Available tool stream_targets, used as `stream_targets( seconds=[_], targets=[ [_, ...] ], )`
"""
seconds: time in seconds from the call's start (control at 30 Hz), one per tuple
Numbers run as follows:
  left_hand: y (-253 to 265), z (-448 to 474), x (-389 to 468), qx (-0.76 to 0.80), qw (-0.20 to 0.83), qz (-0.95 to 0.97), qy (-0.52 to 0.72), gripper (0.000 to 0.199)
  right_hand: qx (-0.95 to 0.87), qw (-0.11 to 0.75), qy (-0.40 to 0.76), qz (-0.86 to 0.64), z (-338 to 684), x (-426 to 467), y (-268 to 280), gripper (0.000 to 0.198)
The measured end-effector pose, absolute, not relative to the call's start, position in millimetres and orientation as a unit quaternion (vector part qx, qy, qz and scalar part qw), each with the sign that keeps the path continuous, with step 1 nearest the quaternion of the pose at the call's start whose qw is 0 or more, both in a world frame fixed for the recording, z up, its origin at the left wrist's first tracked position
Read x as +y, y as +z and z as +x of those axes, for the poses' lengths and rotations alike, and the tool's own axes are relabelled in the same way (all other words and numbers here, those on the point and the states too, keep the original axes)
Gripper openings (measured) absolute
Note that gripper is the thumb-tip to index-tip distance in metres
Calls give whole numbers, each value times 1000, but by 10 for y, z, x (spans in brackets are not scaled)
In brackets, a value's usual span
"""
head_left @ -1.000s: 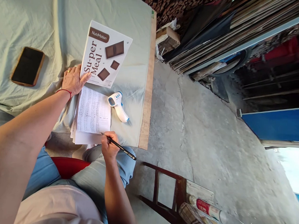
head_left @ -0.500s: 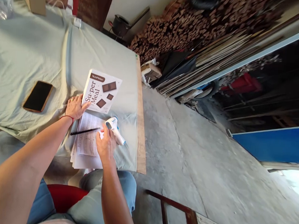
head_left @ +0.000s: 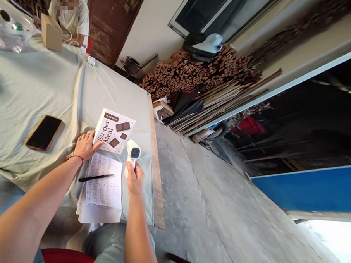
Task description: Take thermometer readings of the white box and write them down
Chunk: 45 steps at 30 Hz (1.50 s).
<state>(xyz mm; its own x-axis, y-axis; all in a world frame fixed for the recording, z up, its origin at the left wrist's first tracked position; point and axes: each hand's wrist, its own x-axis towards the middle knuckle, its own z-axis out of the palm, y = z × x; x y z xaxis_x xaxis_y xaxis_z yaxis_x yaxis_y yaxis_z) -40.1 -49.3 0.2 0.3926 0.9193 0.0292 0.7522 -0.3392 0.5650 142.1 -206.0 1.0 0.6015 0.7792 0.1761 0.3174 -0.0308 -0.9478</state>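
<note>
Right hand (head_left: pixel 135 177) gripping thermometer (head_left: pixel 132 152), raised off worktop (head_left: pixel 34 86), blue display up. Left hand (head_left: pixel 85 146) flat on cloth, fingertips touching box (head_left: pixel 114 130). Pen (head_left: pixel 95 178) lying across papers (head_left: pixel 103 188), between the hands. Phone (head_left: pixel 43 132) face-up, well left of box. At far end, carton (head_left: pixel 51 35), clear container (head_left: pixel 11 33) and a seated person (head_left: pixel 70 16). Stacked wood (head_left: pixel 192 72) against wall.

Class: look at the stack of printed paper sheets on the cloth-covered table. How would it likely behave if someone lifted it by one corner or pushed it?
The stack of printed white paper sheets looks thin, so it would probably flop if lifted by a corner. Its sheets lie fanned and unclipped, so a push would likely spread them. The black pen resting on top would probably roll off.
</note>
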Motion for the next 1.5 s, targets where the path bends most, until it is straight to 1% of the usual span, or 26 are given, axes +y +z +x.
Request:
stream_targets(
  seconds=[0.07,0.17,0.33,0.43,0.57,0.73,1.13,1.23,1.37,1.5],
  targets=[
    [-8,-404,-486,523,239,800,174,66,-376,633,243,-632,1232,-1833,159,53],
    [-36,-405,-476,522,229,803,175,64,-353,670,292,-584,1073,-1494,283,58],
    [-55,-404,-476,520,228,804,177,64,-326,679,365,-547,1070,-1227,261,61],
    [-41,-402,-479,519,231,804,176,64,-304,693,377,-534,1098,-1214,222,60],
    [-21,-397,-483,524,231,803,168,64,-301,688,391,-532,1122,-1220,206,60],
    [-10,-395,-491,520,228,805,172,62,-293,691,392,-532,1133,-1210,201,55],
    [-12,-385,-492,522,229,804,169,60,-262,712,398,-516,1078,-1242,261,54],
    [-21,-383,-491,522,230,803,172,58,-286,694,397,-529,1056,-1268,324,52],
    [-17,-382,-489,520,232,805,170,60,-314,678,366,-555,1022,-1367,434,48],
    [-24,-376,-479,521,225,805,171,63,-322,679,309,-583,1066,-1576,456,51]
  ],
)
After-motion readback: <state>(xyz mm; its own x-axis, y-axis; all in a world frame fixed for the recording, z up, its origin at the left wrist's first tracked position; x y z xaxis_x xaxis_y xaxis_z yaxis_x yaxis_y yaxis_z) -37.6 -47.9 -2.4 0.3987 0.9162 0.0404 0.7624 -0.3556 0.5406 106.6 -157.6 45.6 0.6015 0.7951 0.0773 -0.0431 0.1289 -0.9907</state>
